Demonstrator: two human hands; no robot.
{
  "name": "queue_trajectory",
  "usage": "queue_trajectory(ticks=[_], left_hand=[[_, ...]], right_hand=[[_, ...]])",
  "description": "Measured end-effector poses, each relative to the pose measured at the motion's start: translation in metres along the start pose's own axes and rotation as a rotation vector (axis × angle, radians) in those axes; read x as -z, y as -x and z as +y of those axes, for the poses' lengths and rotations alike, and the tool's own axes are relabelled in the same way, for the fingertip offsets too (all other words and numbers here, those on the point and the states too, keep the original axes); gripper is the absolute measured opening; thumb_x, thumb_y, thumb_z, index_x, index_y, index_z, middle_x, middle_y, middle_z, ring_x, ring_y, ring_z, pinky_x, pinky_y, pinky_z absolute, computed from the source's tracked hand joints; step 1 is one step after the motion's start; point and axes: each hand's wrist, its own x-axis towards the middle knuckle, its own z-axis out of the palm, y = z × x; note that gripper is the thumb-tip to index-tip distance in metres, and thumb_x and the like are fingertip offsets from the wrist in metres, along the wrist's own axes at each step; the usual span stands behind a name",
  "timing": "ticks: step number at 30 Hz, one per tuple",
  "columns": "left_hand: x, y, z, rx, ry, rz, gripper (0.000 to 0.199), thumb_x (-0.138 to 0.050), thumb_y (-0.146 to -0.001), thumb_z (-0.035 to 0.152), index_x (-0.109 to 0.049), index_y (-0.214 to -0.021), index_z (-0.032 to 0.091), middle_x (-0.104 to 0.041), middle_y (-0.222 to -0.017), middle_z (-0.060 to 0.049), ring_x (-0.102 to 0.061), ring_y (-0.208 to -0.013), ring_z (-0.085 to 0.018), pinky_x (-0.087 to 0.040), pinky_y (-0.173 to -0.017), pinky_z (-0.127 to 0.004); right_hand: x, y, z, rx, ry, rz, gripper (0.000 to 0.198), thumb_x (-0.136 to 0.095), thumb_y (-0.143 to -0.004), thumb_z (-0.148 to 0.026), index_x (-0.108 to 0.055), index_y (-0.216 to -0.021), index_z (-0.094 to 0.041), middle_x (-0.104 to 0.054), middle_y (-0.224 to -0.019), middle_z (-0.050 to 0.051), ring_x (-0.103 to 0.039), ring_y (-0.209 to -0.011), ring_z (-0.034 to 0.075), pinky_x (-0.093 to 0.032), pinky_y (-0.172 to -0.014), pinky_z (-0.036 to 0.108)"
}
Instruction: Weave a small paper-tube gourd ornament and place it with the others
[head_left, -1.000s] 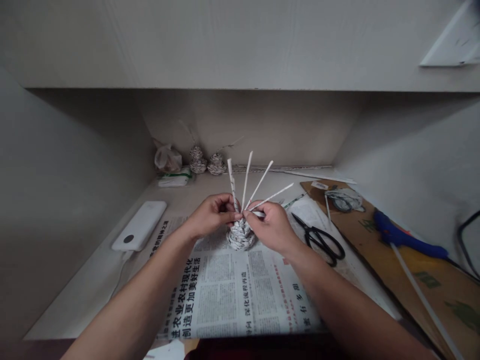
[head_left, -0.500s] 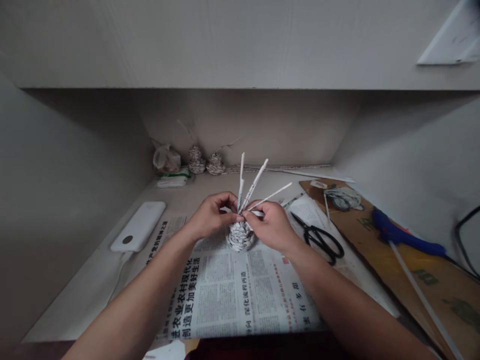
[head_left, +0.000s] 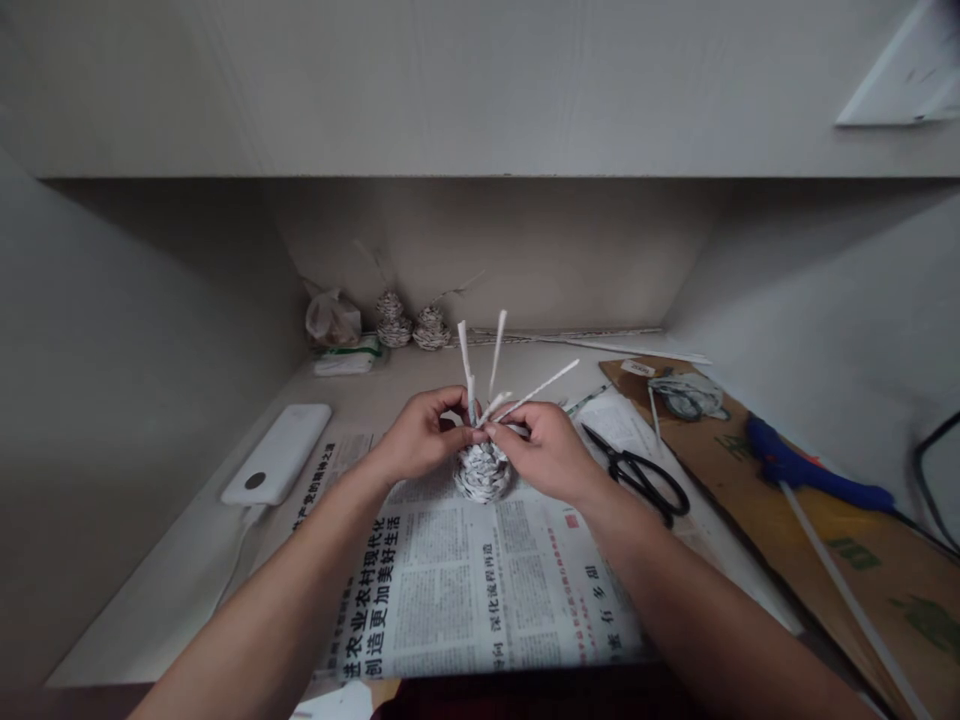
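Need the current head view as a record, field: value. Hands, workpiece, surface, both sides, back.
left hand: pinching the woven piece's top
right hand: pinching the same top, opposite side
workpiece: woven piece, rounded, pale strips fanning upward from it
surface: printed newspaper under the piece
left side: white device, cable attached
right side: black scissors; beyond them, blue glue gun on cardboard
back: plastic bag, two small woven forms
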Motion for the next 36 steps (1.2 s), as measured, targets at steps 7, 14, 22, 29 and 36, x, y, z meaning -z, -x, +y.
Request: queue_trajectory(ticks=[7,14,22,29,36], left_hand=[[-0.001,-0.001,0.002,-0.011,-0.049,0.111,0.017,-0.073,-0.069,0.020,-0.060,-0.079,0.016,-0.058,-0.069,0.001,-0.054,-0.064,-0.012,-0.044,-0.061,-0.024],[0.003,-0.002,0.007,-0.062,-0.040,0.181,0.016,-0.071,-0.071,0.019,-0.056,-0.070,0.016,-0.061,-0.073,0.001,-0.055,-0.065,-0.011,-0.043,-0.061,-0.022],[0.015,-0.004,0.000,-0.149,-0.061,0.249,0.021,-0.073,-0.069,0.016,-0.053,-0.068,0.016,-0.062,-0.080,0.000,-0.055,-0.070,-0.011,-0.044,-0.064,-0.022],[0.013,-0.004,0.000,-0.147,-0.043,0.250,0.024,-0.076,-0.069,0.023,-0.053,-0.069,0.017,-0.063,-0.082,0.000,-0.058,-0.073,-0.012,-0.046,-0.065,-0.023],[0.002,-0.003,-0.004,-0.101,0.029,0.144,0.024,-0.075,-0.070,0.026,-0.052,-0.068,0.017,-0.064,-0.083,-0.002,-0.059,-0.075,-0.014,-0.047,-0.070,-0.026]], right_hand=[[0.007,0.005,-0.010,0.209,0.286,0.110,0.010,-0.060,-0.081,-0.024,-0.069,-0.079,-0.021,-0.070,-0.081,0.003,-0.062,-0.073,0.017,-0.043,-0.067,0.029],[0.004,0.015,-0.016,0.404,0.707,0.130,0.016,-0.053,-0.087,-0.025,-0.060,-0.073,-0.019,-0.064,-0.074,0.004,-0.057,-0.072,0.018,-0.033,-0.074,0.034],[-0.001,0.014,-0.012,0.266,0.744,-0.067,0.028,-0.050,-0.091,-0.031,-0.060,-0.067,-0.020,-0.064,-0.063,0.004,-0.051,-0.054,0.015,-0.030,-0.063,0.032],[-0.003,0.004,-0.001,0.095,0.213,0.095,0.033,-0.049,-0.090,-0.048,-0.066,-0.083,-0.021,-0.064,-0.066,0.004,-0.054,-0.059,0.016,-0.036,-0.056,0.029],[-0.012,-0.013,0.008,-0.142,-0.653,0.035,0.020,-0.070,-0.071,-0.034,-0.067,-0.081,-0.017,-0.068,-0.074,0.002,-0.059,-0.064,0.012,-0.046,-0.060,0.025]])
